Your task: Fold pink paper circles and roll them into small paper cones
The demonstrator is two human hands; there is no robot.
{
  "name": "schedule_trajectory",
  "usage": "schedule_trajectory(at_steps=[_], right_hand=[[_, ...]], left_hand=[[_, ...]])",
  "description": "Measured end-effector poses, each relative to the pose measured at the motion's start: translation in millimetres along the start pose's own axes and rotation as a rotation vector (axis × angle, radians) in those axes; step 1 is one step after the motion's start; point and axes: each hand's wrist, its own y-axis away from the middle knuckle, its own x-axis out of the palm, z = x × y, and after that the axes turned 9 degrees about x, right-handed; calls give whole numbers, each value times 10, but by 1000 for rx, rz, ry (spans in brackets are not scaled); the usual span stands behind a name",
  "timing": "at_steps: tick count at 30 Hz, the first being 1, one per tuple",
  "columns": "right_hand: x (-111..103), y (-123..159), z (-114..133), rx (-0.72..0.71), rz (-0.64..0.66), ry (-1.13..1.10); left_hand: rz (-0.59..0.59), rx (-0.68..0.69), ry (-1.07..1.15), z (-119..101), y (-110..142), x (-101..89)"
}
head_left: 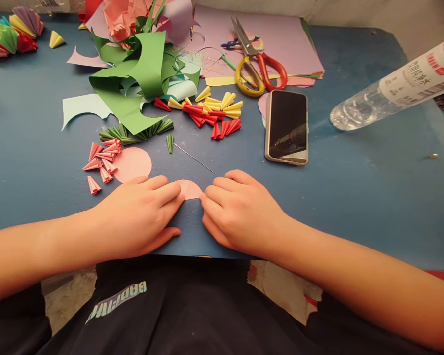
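A pink paper circle folded in half (190, 190) lies on the table near its front edge, its straight edge toward me. My left hand (151, 209) presses the left end of the fold with curled fingers, its thumb apart below. The right end is pinched by my right hand (233, 207); part of the paper is hidden under both hands. Just behind my left hand rests a flat pink paper circle (133, 164). Pink folded paper cones (105, 160) are scattered beside it. A needle (194, 158) lies beyond the folded paper, its far end at a green paper cone (169, 144).
Red and yellow cones (210, 111) and green cones (140, 132) lie farther back, below green paper scraps (144, 74). Scissors (257, 64) rest on pink paper sheets (281, 34). To the right are a phone (287, 126) and a water bottle (395, 84).
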Motion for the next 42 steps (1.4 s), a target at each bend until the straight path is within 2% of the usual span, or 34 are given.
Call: schedule_trajectory(at_steps=[3, 6, 8, 12, 17, 21, 27, 32, 35, 39, 42], right_hand=[[43, 11, -31, 61, -73, 32], [127, -8, -56, 138, -141, 25], [178, -33, -49, 191, -134, -7], [241, -66, 1, 240, -122, -141], [259, -71, -10, 247, -204, -395], [240, -76, -50, 250, -247, -589], [218, -65, -70, 291, -266, -671], [189, -50, -54, 404, -187, -789], [165, -49, -38, 460, -210, -859], [143, -44, -29, 469, -269, -933], [133, -37, -30, 444, -301, -905]], left_hand=[[-21, 11, 57, 35, -7, 16], [-122, -17, 125, 93, -7, 81], [-176, -71, 167, 129, -10, 136], [-230, -136, 248, 179, -30, 205], [-318, -184, 391, 220, -61, 195], [-396, -135, 441, 246, -89, 165], [-484, -104, 493, 257, -100, 145], [-521, -99, 525, 266, -94, 136], [-546, -103, 525, 254, -94, 108], [-561, -199, 536, 221, -108, 68], [-571, -318, 657, 199, -130, 60]])
